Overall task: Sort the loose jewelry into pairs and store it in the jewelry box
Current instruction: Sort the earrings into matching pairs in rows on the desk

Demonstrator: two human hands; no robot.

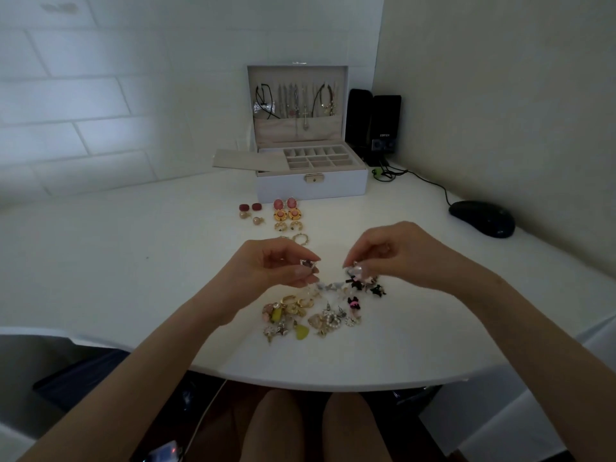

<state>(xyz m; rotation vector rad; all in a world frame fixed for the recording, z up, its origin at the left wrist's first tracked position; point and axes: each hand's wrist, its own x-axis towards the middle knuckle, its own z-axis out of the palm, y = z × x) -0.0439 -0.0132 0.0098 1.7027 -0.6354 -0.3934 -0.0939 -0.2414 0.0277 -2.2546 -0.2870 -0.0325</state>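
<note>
A heap of loose earrings [320,311] lies on the white table [133,268] near its front edge. Just above the heap's far side, my left hand [276,265] pinches a small silvery earring [306,263]. My right hand [390,251] pinches a matching pale earring [355,270] a short way to the right. Several sorted pairs [276,216] lie in rows behind my hands: dark red, pink and gold, pearl, gold hoops. The white jewelry box [311,186] stands open at the back, its compartments bare and necklaces hanging in its lid.
A beige tray insert [246,160] juts out left of the box. Two black speakers [375,125] stand right of it, with a cable running to a black mouse [481,218] at the right. Walls close off the back and right.
</note>
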